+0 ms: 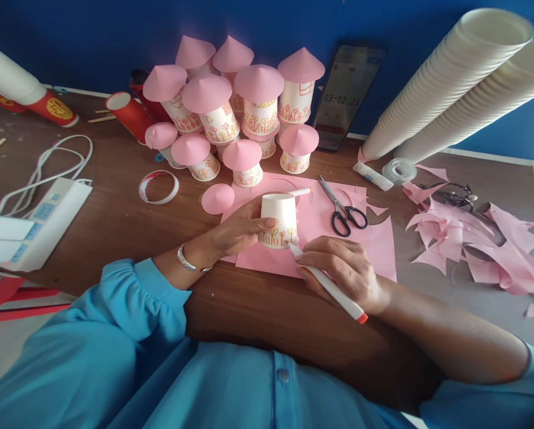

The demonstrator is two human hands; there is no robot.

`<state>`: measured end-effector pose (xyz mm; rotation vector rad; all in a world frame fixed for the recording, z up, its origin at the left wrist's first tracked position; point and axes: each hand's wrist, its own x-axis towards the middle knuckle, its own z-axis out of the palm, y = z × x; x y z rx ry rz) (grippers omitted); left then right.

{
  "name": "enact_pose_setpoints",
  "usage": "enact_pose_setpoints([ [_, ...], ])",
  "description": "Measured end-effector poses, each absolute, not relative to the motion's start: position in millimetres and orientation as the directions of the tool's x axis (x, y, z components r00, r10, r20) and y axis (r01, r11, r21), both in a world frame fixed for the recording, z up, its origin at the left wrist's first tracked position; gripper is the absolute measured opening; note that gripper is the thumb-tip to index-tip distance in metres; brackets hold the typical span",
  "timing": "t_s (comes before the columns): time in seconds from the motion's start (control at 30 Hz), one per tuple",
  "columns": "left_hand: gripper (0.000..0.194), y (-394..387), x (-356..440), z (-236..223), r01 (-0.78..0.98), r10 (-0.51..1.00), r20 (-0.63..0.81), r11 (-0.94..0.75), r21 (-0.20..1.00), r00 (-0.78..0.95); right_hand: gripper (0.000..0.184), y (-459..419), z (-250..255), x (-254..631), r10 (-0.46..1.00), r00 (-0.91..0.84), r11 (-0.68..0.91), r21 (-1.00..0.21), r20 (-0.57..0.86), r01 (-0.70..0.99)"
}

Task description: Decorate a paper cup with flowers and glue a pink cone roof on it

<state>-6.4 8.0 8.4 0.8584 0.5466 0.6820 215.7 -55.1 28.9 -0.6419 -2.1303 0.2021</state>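
Observation:
A white paper cup (278, 211), bottom up, is gripped on its left side by my left hand (240, 229). Red and yellow-green flower drawings run along its lower band. Between the fingers of my right hand (342, 268) is a white marker (334, 290) with a red-orange end; its tip meets the cup near the drawn flowers, though actual contact is hard to tell. Beneath the cup lie pink paper sheets (374, 250). Another white marker's orange end (303, 191) shows behind the cup. Black-handled scissors (342, 208) rest on the pink paper.
Several decorated cups with pink cone roofs (260, 83) stand behind. A loose pink cone (217, 198) lies left of the paper. Tall cup stacks (446, 77), clear tape (399, 171) and pink scraps (450, 232) are right. A phone (350, 95) leans on the wall; a power strip (47, 220) sits left.

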Motion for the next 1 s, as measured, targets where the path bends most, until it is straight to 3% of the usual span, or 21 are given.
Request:
enact_pose_setpoints([
  [1.0,0.059,7.7,-4.9,12.2,-0.327,0.74,-0.142,0.45,0.831,0.658,0.02,-55.1,31.5,217.1,0.501,-0.525,0.863,-0.353,0.688,0.361],
])
